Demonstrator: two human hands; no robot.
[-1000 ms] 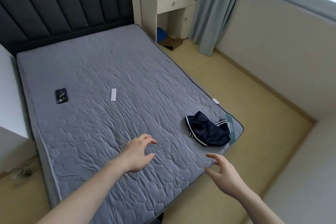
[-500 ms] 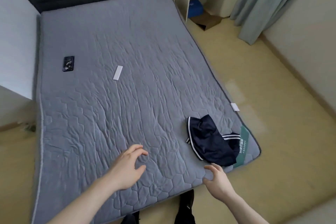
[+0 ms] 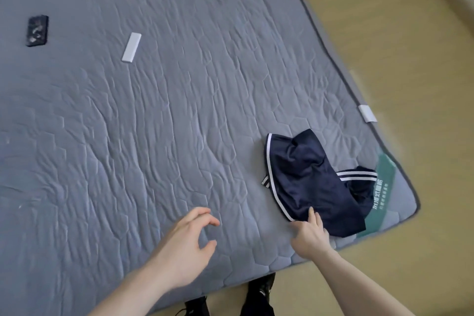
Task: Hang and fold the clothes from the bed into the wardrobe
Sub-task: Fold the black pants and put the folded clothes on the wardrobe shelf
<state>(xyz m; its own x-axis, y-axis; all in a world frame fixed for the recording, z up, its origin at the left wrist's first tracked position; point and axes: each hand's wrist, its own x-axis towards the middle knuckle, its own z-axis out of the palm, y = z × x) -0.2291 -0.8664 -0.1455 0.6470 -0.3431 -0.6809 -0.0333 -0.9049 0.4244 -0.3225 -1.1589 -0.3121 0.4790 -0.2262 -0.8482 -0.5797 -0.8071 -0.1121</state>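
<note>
- The right hand [image 3: 311, 236] reaches onto the near edge of a crumpled navy-blue garment with white stripe trim [image 3: 311, 179]; its fingers [image 3: 313, 215] are extended and lie on the white-striped hem, touching the cloth. Whether they pinch it cannot be told.
- The left hand [image 3: 183, 246] hovers above the bed with its fingers loosely curled and apart, thumb below, holding nothing.
- The navy garment lies bunched on the quilted grey mattress [image 3: 179, 123], near the corner closest to the person and to the right.
- Part of the garment overlaps a teal diagonal label band with pale lettering [image 3: 382, 187] across that corner of the mattress.
- A small white tag [image 3: 367, 113] sticks out from the right edge of the mattress, beyond the garment.
- A flat white rectangular bar [image 3: 131, 47] lies on the mattress well apart from the hands, further up and to the left.
- A dark phone-like rectangle [image 3: 37, 31] lies near the left edge, blurred.
- Dark shoes [image 3: 257, 295] show at the foot of the bed on the yellowish floor [image 3: 410, 59].
</note>
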